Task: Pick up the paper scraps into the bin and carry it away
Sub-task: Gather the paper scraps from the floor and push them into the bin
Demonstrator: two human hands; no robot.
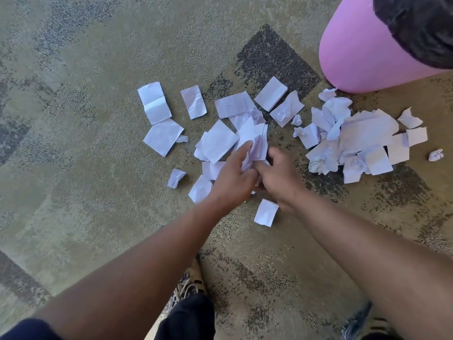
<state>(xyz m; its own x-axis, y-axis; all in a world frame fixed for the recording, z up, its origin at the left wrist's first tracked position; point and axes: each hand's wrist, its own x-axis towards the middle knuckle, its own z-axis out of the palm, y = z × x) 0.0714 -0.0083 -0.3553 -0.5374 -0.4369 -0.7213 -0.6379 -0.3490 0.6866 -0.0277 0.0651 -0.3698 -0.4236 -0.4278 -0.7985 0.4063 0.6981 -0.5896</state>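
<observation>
White paper scraps lie scattered over the carpet, flat ones on the left (155, 102) and a crumpled heap on the right (360, 141). My left hand (232, 179) and my right hand (279, 177) meet over the middle of the scatter. Between them they grip a bunch of scraps (255, 143) that sticks up above the fingers. A single scrap (266, 213) rests just below my right wrist. The pink bin (355, 50), lined with a black bag (421, 25), stands at the upper right beside the heap.
The floor is an olive carpet with dark patches (274, 57). My shoes (188, 285) and dark trouser leg (188, 317) show at the bottom edge. A small crumpled ball (435, 154) lies apart at the far right.
</observation>
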